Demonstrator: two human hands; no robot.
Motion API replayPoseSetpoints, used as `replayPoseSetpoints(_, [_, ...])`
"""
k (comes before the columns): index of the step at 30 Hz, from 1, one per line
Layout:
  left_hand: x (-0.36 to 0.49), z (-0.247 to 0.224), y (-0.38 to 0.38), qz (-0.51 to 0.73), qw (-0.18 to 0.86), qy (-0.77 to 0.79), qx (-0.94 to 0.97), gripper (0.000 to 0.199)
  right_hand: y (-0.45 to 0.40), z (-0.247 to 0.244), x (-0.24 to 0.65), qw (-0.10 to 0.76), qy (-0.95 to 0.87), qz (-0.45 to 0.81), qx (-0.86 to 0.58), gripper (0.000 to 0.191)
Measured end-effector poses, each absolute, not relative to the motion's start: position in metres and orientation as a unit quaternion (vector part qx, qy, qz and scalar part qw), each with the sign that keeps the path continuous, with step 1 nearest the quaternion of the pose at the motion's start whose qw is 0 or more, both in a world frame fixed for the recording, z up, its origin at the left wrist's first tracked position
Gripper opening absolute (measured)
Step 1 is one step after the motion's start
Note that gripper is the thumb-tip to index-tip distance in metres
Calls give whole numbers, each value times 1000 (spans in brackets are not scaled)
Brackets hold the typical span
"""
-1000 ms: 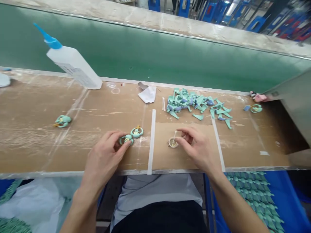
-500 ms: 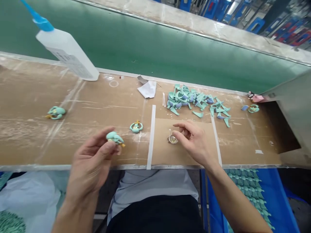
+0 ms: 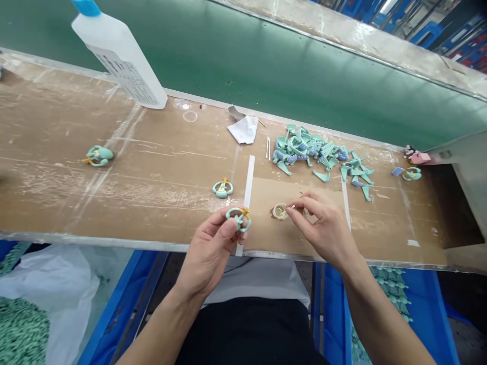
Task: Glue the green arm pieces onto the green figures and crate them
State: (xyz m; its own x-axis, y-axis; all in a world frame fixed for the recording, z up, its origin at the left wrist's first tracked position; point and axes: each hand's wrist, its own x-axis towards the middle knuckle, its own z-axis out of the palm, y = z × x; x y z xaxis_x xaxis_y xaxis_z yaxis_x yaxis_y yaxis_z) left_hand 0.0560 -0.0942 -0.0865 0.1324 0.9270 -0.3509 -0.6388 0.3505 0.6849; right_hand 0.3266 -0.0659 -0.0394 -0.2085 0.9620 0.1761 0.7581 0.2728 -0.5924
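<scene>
My left hand (image 3: 211,246) pinches a teal ring-shaped figure (image 3: 238,221) with a yellow-orange part, above the left white tape strip. My right hand (image 3: 323,223) is closed on a thin white-tipped swab (image 3: 292,207), whose lower end reaches into a small round cup (image 3: 280,211) on the cardboard. A similar teal figure (image 3: 222,189) lies just behind my left hand, and another (image 3: 101,155) lies farther left. Behind my right hand is a heap of teal and purple parts (image 3: 304,147).
A white bottle (image 3: 127,63) with a blue cap stands at the back left. Crumpled white paper (image 3: 244,130) and two swabs (image 3: 268,148) lie near the heap. Another teal figure (image 3: 411,174) is at the right. Blue bins (image 3: 428,304) sit below the table edge.
My left hand has moved right with the figure, now turned so its ring shows. My right hand has closed on the swab at the cup. The view has shifted.
</scene>
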Motion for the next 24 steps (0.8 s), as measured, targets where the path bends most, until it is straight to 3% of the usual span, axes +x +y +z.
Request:
replayPoseSetpoints(8, [81,-86,-96,502,753,365,218,28,-77,-30,326,279,-742,177,-583,19])
replayPoseSetpoints(24, [88,-100,-100,512,694,393,319,17,-70,-7,344,126,-864,202,-445,29])
